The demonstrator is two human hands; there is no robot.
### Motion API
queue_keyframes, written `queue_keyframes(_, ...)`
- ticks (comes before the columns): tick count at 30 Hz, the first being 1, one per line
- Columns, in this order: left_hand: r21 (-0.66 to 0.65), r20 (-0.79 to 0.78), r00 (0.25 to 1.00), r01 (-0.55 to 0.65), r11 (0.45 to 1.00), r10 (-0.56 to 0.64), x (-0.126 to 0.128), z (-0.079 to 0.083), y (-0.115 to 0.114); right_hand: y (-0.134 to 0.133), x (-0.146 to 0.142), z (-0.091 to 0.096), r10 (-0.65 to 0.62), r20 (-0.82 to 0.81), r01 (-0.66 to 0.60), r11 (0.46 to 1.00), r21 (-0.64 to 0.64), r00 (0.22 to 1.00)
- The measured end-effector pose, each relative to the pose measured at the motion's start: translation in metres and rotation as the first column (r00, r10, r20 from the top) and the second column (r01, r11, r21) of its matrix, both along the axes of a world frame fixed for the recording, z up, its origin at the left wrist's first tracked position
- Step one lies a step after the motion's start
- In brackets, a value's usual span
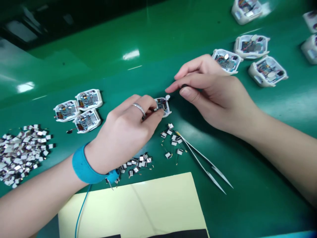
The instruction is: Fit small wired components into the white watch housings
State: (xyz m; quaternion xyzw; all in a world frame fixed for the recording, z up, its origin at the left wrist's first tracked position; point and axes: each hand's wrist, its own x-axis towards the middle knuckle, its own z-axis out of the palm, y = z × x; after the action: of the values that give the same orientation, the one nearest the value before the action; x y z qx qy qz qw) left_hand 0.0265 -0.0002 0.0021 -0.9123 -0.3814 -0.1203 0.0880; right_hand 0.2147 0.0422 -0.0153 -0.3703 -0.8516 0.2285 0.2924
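Observation:
My left hand (130,124), with a ring and a blue wrist strap (89,163), grips a small white watch case (166,107) between thumb and fingers. A circuit board shows inside the case, and a small white disc (167,97) sits at its upper right corner. Just right of it, my right hand (213,94) pinches a small dark round piece (184,86) between thumb and index finger; most of that piece is hidden. Below the case lie several small square parts with thin wires (174,142) and a pair of tweezers (204,162), its tips pointing to the lower right.
Several open watch cases with boards stand at left (89,99) and upper right (268,71). A heap of small white parts (23,153) lies far left. More wired parts (136,165) lie under my left wrist, above a yellow sheet (138,205). The strap's cord (81,208) crosses the sheet.

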Motion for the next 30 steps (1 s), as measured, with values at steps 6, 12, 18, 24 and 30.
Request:
queue_keyframes(6, -0.05, 0.046, 0.999, 0.003, 0.999, -0.001, -0.001, -0.002, -0.001, -0.015, -0.004, 0.013, -0.045, -0.164, 0.062, 0.993, 0.097, 0.985)
queue_keyframes(12, -0.071, 0.002, 1.0, -0.004, 0.997, 0.004, -0.001, -0.001, 0.0, -0.022, -0.015, 0.004, -0.042, -0.19, 0.068, 0.989, 0.13, 0.981)
queue_keyframes(18, -0.03, 0.0, 1.0, 0.011, 0.999, -0.012, -0.002, -0.002, -0.001, -0.024, -0.017, 0.003, -0.031, -0.153, 0.058, 0.982, 0.177, 0.988)
queue_keyframes(24, -0.066, 0.027, 1.0, -0.003, 0.998, 0.005, -0.001, -0.003, -0.001, -0.024, -0.02, 0.0, -0.037, -0.152, 0.074, 0.967, 0.245, 0.988)
queue_keyframes(30, -0.107, 0.034, 0.999, -0.002, 0.994, 0.006, -0.002, -0.002, 0.001, -0.022, -0.02, -0.003, -0.046, -0.133, 0.077, 0.969, 0.237, 0.99)
